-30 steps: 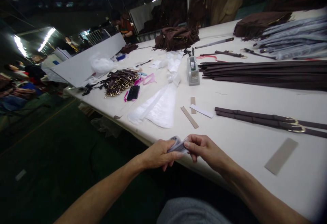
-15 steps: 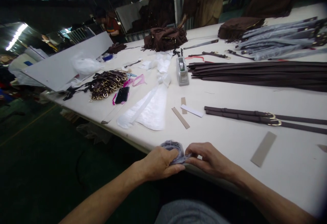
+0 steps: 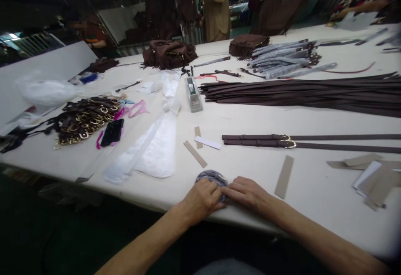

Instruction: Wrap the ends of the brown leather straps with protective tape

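A coiled strap (image 3: 211, 176) in greyish-blue see-through wrapping lies at the table's front edge. My left hand (image 3: 202, 199) curls over its near side with the fingers closed on it. From the other side my right hand (image 3: 246, 192) presses its closed fingertips against the coil's right edge; what exactly they pinch is hidden. Just beyond the coil are a narrow tan strip (image 3: 195, 154), another tan strip (image 3: 198, 132) and a white strip (image 3: 208, 142). To the right of my right hand lies a wider tan card (image 3: 284, 176).
Brown belts (image 3: 260, 141) with gold buckles lie ahead right, before long brown straps (image 3: 300, 93). Around the middle stand a tape dispenser (image 3: 194, 95) and white plastic sheeting (image 3: 156, 149). Leftward are a phone (image 3: 112, 132) and buckled straps (image 3: 84, 118). Co-workers handle brown fabric beyond.
My view has swung to the right, showing more cards there. The coil now rests lower against the table. My right hand has moved from pinching a wrapping end to pressing against the coil.
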Motion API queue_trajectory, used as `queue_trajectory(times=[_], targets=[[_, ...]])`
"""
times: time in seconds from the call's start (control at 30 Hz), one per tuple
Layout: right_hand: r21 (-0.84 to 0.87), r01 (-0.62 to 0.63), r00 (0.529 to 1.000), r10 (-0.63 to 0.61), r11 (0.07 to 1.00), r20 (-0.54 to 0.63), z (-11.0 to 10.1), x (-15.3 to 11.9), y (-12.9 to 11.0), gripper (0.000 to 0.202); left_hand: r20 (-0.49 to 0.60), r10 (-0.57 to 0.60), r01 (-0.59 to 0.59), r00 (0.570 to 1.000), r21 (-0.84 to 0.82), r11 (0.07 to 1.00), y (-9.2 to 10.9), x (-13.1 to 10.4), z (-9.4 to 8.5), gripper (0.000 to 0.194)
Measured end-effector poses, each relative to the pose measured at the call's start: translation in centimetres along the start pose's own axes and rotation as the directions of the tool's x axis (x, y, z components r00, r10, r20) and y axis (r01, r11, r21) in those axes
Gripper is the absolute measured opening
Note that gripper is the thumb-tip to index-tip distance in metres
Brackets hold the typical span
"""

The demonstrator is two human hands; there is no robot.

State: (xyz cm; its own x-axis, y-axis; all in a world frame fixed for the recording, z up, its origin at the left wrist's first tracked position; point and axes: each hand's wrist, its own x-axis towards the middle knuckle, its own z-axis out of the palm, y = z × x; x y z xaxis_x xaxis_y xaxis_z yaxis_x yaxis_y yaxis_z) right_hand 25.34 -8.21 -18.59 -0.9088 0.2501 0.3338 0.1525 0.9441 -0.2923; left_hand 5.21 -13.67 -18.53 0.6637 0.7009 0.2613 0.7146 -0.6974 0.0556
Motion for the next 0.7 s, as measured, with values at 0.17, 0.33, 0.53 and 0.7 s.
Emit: queue_trajectory(times=[0.17, 0.33, 0.53, 0.7], targets=[[-0.063, -0.02, 0.996, 0.026, 0.998, 0.091, -0.6, 0.8, 0.3, 0.02, -0.069, -0.097, 0.102, 0.993, 0.079, 0.992, 0.4, -1.2, -1.5, 0.025], [-0.071, -0.011, 0.994, 0.018, 0.997, 0.11, -0.7, 0.8, 1.3, 0.02, -0.248, -0.058, 0.063, 0.967, 0.013, 0.998, -0.2, -1.5, -0.8, 0.02], [-0.028, -0.09, 0.994, 0.091, 0.996, 0.06, -0.8, 1.0, 0.8, 0.024, -0.311, -0.116, 0.114, 0.943, -0.025, 0.993, -0.5, -1.9, 1.1, 0.017], [0.165, -0.304, 0.922, 0.333, 0.938, -0.198, -3.4, -2.5, 2.7, 0.036, -0.317, -0.138, 0.141, 0.938, -0.013, 0.99, -0.6, -2.3, 1.5, 0.018]])
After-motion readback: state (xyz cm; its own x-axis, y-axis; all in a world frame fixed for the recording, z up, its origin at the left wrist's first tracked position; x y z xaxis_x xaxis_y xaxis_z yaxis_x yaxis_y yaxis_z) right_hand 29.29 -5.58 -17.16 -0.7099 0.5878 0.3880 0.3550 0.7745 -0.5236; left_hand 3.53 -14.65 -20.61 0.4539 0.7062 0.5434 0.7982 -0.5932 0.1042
